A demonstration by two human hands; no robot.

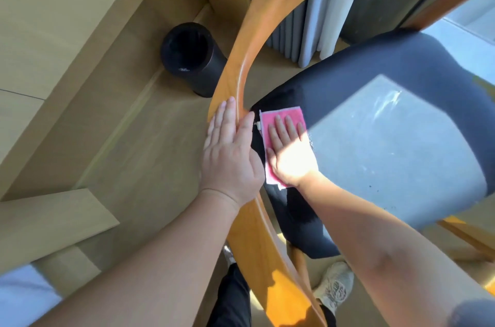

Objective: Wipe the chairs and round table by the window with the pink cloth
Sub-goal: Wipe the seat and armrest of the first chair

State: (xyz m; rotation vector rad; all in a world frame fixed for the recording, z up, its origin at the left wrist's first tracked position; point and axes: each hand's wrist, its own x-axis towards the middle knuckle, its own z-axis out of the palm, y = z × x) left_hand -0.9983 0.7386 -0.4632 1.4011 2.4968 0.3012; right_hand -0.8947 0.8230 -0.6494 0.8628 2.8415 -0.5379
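Pink cloth (284, 123) lies flat on the dark seat cushion (375, 80) of the wooden chair, close to the seat's near-left edge. The right hand (290, 150) lies on top of it, palm down, fingers spread and straight, pressing the cloth to the seat and not pinching it. Its long side runs the same way as the fingers point, away from the person.

The left hand (231, 155) is just beside it, laid flat on the curved wooden back rail (241, 59) with fingers together. It looks like it is there to keep the chair steady.

Most of the seat, with a bright patch of sun on it, is off to the right of the cloth. So the next wipe would likely slide that way, and the right hand is the one to do it.

A black bin (191, 56) stands on the floor behind the rail. No round bench shows here.
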